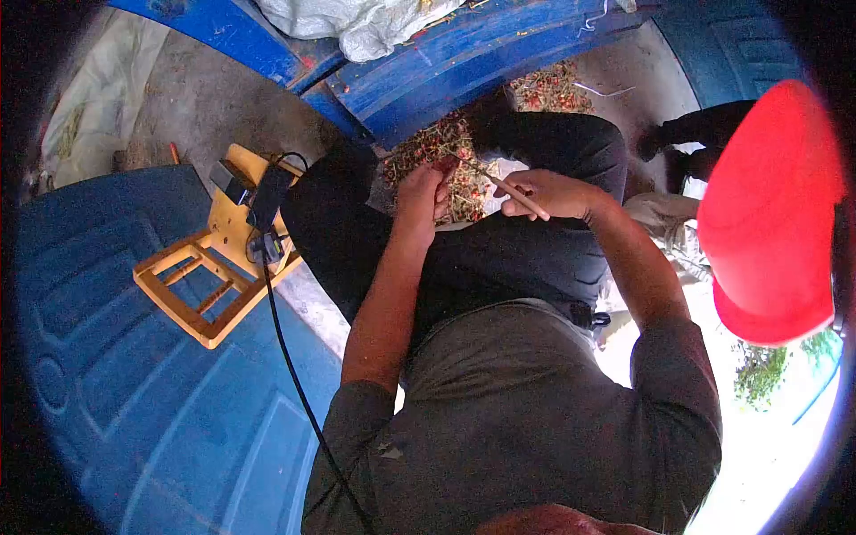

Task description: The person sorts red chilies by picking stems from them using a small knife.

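At two o'clock I see the right hand (546,195), fingers closed round the tool (522,197), which points toward ten o'clock, its tip near the left hand (419,201). At twelve, the left fingers curl; I cannot tell what they grip. Red-flecked scraps (466,203) show between the hands. The chair (225,218) is at nine, the cap (769,223) at three.

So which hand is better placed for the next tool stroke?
Likely the right hand: it grips the brown-handled tool, whose far end points toward the left hand, which seems to hold something reddish.
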{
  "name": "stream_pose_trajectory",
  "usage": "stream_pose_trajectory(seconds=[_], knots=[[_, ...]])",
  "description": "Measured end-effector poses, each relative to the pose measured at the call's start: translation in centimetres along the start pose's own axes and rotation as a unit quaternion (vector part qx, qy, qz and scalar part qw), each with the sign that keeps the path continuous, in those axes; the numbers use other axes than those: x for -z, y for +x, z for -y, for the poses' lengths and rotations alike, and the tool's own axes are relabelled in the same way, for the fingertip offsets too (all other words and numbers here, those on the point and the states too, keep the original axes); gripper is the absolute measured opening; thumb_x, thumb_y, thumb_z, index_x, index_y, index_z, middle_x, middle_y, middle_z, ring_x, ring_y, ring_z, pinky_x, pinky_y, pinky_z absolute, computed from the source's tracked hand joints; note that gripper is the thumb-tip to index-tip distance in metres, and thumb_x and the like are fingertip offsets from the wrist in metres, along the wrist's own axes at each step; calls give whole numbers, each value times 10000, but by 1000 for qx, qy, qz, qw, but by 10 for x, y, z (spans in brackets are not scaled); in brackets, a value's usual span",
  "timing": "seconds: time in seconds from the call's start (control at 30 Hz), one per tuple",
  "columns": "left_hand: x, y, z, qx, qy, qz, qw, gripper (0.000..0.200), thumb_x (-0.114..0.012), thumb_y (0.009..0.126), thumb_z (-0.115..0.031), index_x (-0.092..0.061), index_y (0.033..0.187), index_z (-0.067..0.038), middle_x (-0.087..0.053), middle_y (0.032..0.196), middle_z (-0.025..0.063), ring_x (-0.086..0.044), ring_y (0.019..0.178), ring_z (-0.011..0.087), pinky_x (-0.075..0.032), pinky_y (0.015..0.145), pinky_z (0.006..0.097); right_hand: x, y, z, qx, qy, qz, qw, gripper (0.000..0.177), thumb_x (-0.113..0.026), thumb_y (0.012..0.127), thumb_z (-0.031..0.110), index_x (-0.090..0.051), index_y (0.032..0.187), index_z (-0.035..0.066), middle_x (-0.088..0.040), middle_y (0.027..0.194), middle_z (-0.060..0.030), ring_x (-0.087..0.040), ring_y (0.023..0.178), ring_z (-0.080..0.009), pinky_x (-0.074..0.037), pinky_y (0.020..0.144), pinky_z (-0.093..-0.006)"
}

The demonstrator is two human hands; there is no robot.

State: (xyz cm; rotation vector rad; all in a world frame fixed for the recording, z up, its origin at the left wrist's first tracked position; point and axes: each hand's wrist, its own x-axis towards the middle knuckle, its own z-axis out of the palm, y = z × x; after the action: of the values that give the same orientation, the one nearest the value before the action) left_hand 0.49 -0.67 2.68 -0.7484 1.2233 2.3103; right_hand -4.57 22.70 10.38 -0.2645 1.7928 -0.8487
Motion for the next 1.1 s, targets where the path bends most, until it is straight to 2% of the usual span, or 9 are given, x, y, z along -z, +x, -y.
stream_pose_trajectory(seconds=[0.17, 0.37, 0.43, 0.53, 0.67, 0.73, 0.77, 0.83, 1.1], knots=[[-1, 0, 0, 16, -5, -12, 1000, 156, -627, 908, -260, -600, 861, -113, -418, 588, -65, -353, 449, 40, -238, 403, 234, 7, 4, 0, 45, -46, -21, 998, 605, -685, 879, 546, -619, 1197, 36, -648, 933, -48, -548, 718, -107, -463, 629, -267], [2, 1, 2, 15, -7, -10, 1000, 122, -549, 930, -199, -593, 917, -86, -426, 610, -57, -364, 462, 45, -257, 400, 235, 6, 6, -16, 102, -31, -27, 994, 643, -669, 893, 541, -578, 1255, 18, -649, 1035, -91, -592, 862, -146, -483, 750, -290], [5, 3, 3, 13, -8, 21, 1000, 110, -487, 949, -147, -562, 987, -76, -464, 659, -37, -390, 498, 58, -303, 411, 230, 11, 0, -1, 67, -72, 23, 995, 720, -615, 885, 623, -561, 1302, 39, -631, 1220, -160, -609, 1109, -259, -479, 938, -366], [6, 5, 5, 16, -6, 21, 1000, 107, -490, 949, -144, -561, 986, -73, -470, 660, -35, -391, 496, 59, -298, 408, 230, 9, -1, -8, 32, -27, 21, 999, 725, -601, 885, 637, -561, 1299, 43, -629, 1213, -157, -602, 1112, -262, -471, 942, -372], [11, 8, 10, 10, -17, 42, 999, 98, -495, 946, -137, -556, 981, -69, -475, 658, -30, -397, 493, 59, -293, 403, 229, 12, 2, -11, 39, -66, 37, 996, 738, -593, 878, 654, -562, 1302, 51, -631, 1194, -159, -607, 1099, -278, -476, 927, -379], [9, 5, 8, 9, -15, 36, 999, 87, -496, 944, -131, -549, 971, -68, -472, 649, -28, -398, 486, 61, -292, 401, 228, 9, 4, -15, 57, -18, 1, 998, 606, -679, 904, 497, -574, 1282, 34, -631, 949, -24, -553, 781, -98, -481, 697, -276], [8, 4, 8, 10, -15, 36, 999, 87, -496, 944, -131, -549, 971, -68, -472, 649, -28, -398, 486, 61, -292, 401, 228, 9, 4, -16, 56, -17, 1, 998, 606, -679, 904, 497, -574, 1282, 34, -631, 949, -24, -553, 781, -98, -481, 697, -276], [7, 4, 7, 9, -25, 29, 999, 71, -499, 941, -129, -537, 950, -70, -468, 642, -27, -396, 479, 64, -293, 401, 227, 12, 0, -6, 27, -28, 37, 999, 743, -604, 864, 664, -578, 1286, 53, -633, 1180, -147, -614, 1079, -272, -482, 918, -384], [2, 2, 4, 13, -1, 11, 1000, 91, -509, 937, -146, -555, 937, -68, -462, 643, -27, -395, 486, 62, -296, 401, 222, 9, 5, -20, 53, -14, 23, 998, 720, -644, 856, 638, -588, 1298, 74, -652, 1123, -121, -631, 965, -211, -506, 821, -347]])
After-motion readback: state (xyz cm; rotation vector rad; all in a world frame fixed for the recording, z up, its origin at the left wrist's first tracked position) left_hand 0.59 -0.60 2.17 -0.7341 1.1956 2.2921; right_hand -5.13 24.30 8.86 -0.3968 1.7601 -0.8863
